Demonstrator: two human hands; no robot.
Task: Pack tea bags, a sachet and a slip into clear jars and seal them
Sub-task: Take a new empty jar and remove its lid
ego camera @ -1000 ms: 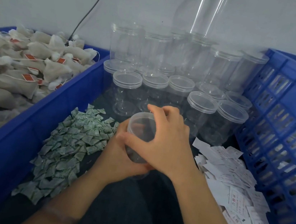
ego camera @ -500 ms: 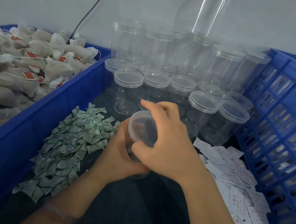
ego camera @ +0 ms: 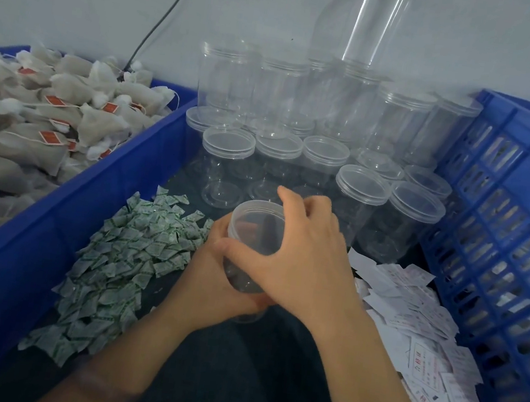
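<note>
A clear jar (ego camera: 243,275) stands in the middle, above the dark surface. My left hand (ego camera: 213,278) wraps round the jar's body from the left. Its clear lid (ego camera: 255,223) sits on top, and my right hand (ego camera: 303,256) grips that lid, thumb at the near side and fingers curled over the far rim. Green-and-white sachets (ego camera: 121,259) lie in a heap on the left. White printed slips (ego camera: 415,328) are piled on the right. Tea bags (ego camera: 31,122) with red tags fill the blue bin at far left.
Several lidded clear jars (ego camera: 362,190) stand stacked in rows against the wall behind my hands. A blue bin wall (ego camera: 64,208) runs along the left. A blue slatted crate (ego camera: 504,239) closes the right side. A black cable (ego camera: 166,19) hangs down the wall.
My right hand has turned on the lid, the fingers shifting round its far rim. The left hand keeps its hold on the jar body.
</note>
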